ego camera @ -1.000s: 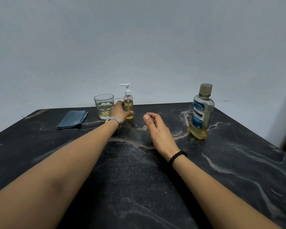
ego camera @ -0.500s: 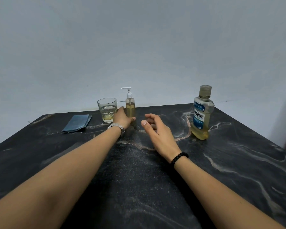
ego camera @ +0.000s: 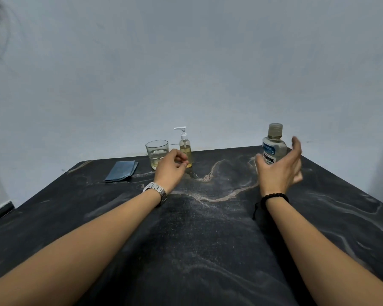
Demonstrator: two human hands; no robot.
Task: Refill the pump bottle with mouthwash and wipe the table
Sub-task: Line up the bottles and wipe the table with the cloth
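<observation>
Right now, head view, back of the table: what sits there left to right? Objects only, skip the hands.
Folded blue cloth → drinking glass → pump bottle → mouthwash bottle, all on the dark marble table.

Lower half of the mouthwash bottle hidden behind the right hand, label cut to a few letters, small print too fine to read, and contact between the spread, motion-blurred fingers and the bottle impossible to judge. Base of the pump bottle and near right side of the glass covered by the left hand, with touching or mere overlap not to be told. Both forearms cut off at the bottom edge, table cropped left, right and below.
</observation>
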